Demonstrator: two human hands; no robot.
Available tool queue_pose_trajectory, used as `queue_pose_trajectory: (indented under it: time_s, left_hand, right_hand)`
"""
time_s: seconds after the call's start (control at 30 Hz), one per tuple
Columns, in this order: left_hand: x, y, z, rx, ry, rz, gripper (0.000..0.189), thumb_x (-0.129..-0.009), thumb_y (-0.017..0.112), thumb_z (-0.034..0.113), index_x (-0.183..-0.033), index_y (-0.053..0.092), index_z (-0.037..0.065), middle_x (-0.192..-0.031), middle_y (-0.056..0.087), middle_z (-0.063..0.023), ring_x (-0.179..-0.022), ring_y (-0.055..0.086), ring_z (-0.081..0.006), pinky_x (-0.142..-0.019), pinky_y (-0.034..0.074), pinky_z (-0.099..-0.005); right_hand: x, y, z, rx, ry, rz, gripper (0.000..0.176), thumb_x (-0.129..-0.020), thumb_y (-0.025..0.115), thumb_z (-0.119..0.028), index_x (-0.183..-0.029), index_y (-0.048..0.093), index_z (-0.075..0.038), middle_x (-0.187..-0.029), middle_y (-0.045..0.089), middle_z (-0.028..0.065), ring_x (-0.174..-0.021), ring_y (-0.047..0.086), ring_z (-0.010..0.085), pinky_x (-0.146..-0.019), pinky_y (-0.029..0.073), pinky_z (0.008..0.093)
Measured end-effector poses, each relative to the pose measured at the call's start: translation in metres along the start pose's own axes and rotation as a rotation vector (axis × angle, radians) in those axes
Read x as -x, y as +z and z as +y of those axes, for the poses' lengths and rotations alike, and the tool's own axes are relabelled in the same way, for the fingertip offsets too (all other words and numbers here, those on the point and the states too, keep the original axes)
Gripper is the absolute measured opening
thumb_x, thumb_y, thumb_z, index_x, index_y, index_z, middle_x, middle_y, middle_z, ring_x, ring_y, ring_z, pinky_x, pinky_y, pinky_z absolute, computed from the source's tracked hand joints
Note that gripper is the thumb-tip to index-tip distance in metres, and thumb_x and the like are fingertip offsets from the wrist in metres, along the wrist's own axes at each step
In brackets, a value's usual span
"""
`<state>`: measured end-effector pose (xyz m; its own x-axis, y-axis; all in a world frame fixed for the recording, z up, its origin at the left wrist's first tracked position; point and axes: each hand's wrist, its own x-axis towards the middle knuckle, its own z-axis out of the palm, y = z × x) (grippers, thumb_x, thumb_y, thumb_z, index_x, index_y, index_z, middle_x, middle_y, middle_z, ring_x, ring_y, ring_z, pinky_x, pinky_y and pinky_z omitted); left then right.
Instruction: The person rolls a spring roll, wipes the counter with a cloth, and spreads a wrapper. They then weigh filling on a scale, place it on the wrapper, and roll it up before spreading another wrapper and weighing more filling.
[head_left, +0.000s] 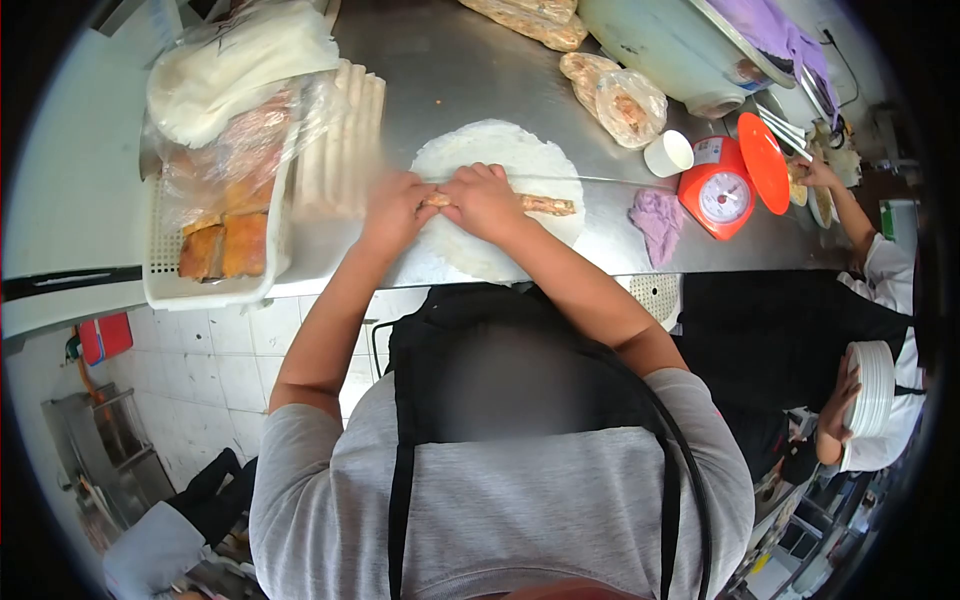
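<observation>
A round white wrapper sheet [545, 160] lies flat on the steel counter. Across it runs a thin log of chopped filling [548, 205], its right end uncovered. My right hand [485, 203] curls over the middle of the log with bent fingers. Close beside it, my left hand [397, 207] grips the log's left end, fingers and thumb pressed around it. Most of the log's left half is hidden under my hands. Left of my hands, several pale finished rolls [345, 130] lie side by side.
A white basket [218, 290] holds browned slabs [243, 245] under plastic. To the right are an orange kitchen scale [722, 195], a white cup [668, 154], a purple cloth [657, 225] and bagged filling [630, 105]. A co-worker [880, 290] stands at the right holding stacked plates [872, 390].
</observation>
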<state>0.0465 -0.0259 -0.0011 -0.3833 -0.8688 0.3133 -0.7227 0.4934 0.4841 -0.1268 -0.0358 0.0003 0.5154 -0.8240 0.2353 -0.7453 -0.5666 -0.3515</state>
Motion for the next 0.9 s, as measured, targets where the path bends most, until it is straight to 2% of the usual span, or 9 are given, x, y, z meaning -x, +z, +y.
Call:
queue_pose_trajectory:
  time_s: [0.13, 0.3, 0.57, 0.67, 0.77, 0.87, 0.9]
  left_hand:
    - [-0.001, -0.005, 0.002, -0.020, -0.005, -0.019, 0.026, -0.063, 0.070, 0.015, -0.088, 0.065, 0.011, -0.091, 0.057, -0.0036, -0.092, 0.049, -0.0249, -0.082, 0.036, -0.0383]
    - [0.000, -0.007, 0.005, -0.034, -0.019, -0.028, 0.026, -0.064, 0.070, 0.015, -0.089, 0.065, 0.010, -0.093, 0.057, -0.0045, -0.093, 0.049, -0.0253, -0.083, 0.036, -0.0382]
    - [-0.001, -0.008, 0.009, -0.092, -0.033, -0.042, 0.030, -0.063, 0.070, 0.015, -0.092, 0.064, 0.010, -0.095, 0.056, -0.0062, -0.095, 0.048, -0.0266, -0.085, 0.035, -0.0386]
    - [0.004, -0.010, 0.024, -0.093, -0.046, 0.109, 0.032, -0.062, 0.070, 0.017, -0.092, 0.063, 0.010, -0.097, 0.054, -0.0057, -0.095, 0.048, -0.0261, -0.084, 0.035, -0.0386]
    - [0.015, -0.010, 0.038, -0.041, 0.155, 0.002, 0.031, -0.062, 0.070, 0.017, -0.090, 0.061, 0.010, -0.097, 0.053, -0.0048, -0.094, 0.047, -0.0250, -0.081, 0.035, -0.0381]
    - [0.022, 0.002, 0.046, 0.051, 0.235, -0.180, 0.024, -0.065, 0.069, 0.016, -0.087, 0.060, 0.011, -0.088, 0.053, -0.0028, -0.089, 0.047, -0.0229, -0.079, 0.036, -0.0393]
    - [0.023, 0.006, 0.046, 0.033, 0.248, -0.166, 0.021, -0.066, 0.067, 0.015, -0.085, 0.060, 0.010, -0.088, 0.052, -0.0029, -0.088, 0.047, -0.0226, -0.078, 0.036, -0.0389]
  right_hand:
    - [0.011, -0.015, 0.009, 0.022, 0.039, 0.016, 0.017, -0.068, 0.065, -0.026, -0.082, 0.065, -0.017, -0.084, 0.056, -0.0003, -0.089, 0.049, 0.0197, -0.081, 0.032, 0.0364]
    - [0.052, -0.044, 0.055, 0.099, 0.076, 0.044, 0.018, -0.067, 0.066, -0.027, -0.082, 0.066, -0.018, -0.084, 0.057, -0.0010, -0.088, 0.049, 0.0193, -0.081, 0.033, 0.0376]
    - [0.093, -0.067, 0.096, -0.008, 0.133, 0.060, 0.024, -0.065, 0.070, -0.024, -0.088, 0.067, -0.017, -0.084, 0.056, -0.0004, -0.088, 0.049, 0.0205, -0.081, 0.034, 0.0371]
    - [0.096, -0.069, 0.100, -0.058, 0.142, 0.049, 0.026, -0.065, 0.070, -0.023, -0.089, 0.067, -0.015, -0.084, 0.055, 0.0010, -0.088, 0.049, 0.0213, -0.081, 0.034, 0.0360]
    - [0.098, -0.068, 0.106, -0.090, 0.118, 0.043, 0.031, -0.065, 0.071, -0.025, -0.093, 0.065, -0.014, -0.086, 0.054, 0.0031, -0.088, 0.049, 0.0225, -0.081, 0.034, 0.0355]
    - [0.098, -0.069, 0.107, -0.146, 0.084, 0.096, 0.041, -0.061, 0.073, -0.029, -0.097, 0.063, -0.013, -0.091, 0.053, 0.0067, -0.090, 0.047, 0.0248, -0.083, 0.034, 0.0367]
    - [0.097, -0.071, 0.106, -0.170, 0.073, 0.124, 0.045, -0.060, 0.074, -0.030, -0.099, 0.061, -0.012, -0.093, 0.053, 0.0081, -0.092, 0.047, 0.0257, -0.084, 0.033, 0.0372]
